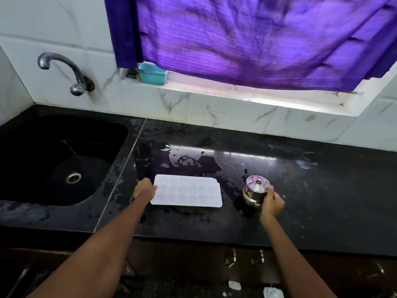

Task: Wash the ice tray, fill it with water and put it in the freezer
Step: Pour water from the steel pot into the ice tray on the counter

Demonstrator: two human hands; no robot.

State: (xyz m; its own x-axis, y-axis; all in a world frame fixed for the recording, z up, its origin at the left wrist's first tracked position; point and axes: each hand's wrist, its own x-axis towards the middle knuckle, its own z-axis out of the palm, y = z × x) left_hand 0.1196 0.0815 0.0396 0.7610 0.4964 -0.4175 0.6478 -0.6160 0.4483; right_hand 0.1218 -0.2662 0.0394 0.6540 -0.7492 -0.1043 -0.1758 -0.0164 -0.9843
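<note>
Ice tray [186,191] flat on wet black table [322,190], sink [107,130] at 9 o'clock; left grip [144,188] pinching its short edge, right grip [272,203] wrapped around steel pot [254,193] at 3 o'clock.

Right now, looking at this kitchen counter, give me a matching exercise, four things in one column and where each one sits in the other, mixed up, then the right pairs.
Things:
1. ice tray
2. steel pot
3. teal container
4. tap

Places:
A. on the window ledge under the purple curtain
B. on the wall above the sink
C. flat on the wet counter, left hand at its edge
D. on the counter, right hand on its side

Pairs: 1-C, 2-D, 3-A, 4-B
</note>
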